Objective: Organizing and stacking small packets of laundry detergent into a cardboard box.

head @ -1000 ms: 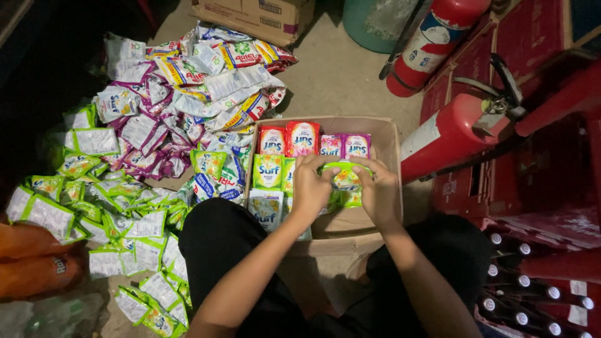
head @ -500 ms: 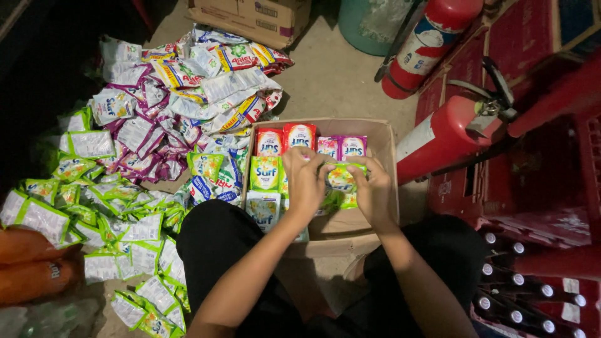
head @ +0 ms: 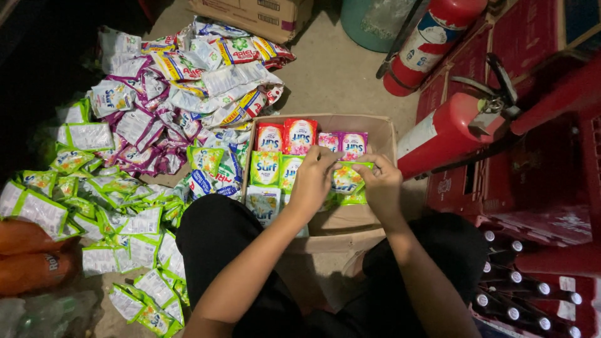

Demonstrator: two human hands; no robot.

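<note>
Concrete floor (head: 338,75) runs under everything, dim and crowded, and you sit on it with a cardboard box (head: 382,134) between your knees. Your left hand (head: 313,178) and your right hand (head: 380,184) meet over the box, and both have their grip closed on a small bundle of green sachets (head: 346,180), fingers pinching it from either side. The bundle hangs just above the box's open right part, beside the packets already standing there. Along the back wall of the box stand red sachets (head: 287,134) and pink sachets (head: 343,144), upright in a row; in front of them stand green ones, touching your left hand.

To your left a big heap of loose sachets (head: 144,125) spreads over the floor, purple and white further off, green and white nearer your leg. Two red fire extinguishers (head: 438,134) lie and lean to the right of the box, near red crates (head: 538,181). Dark bottles with pale caps (head: 519,294) sit in a crate by your right knee. Another carton (head: 256,15) stands beyond the heap.
</note>
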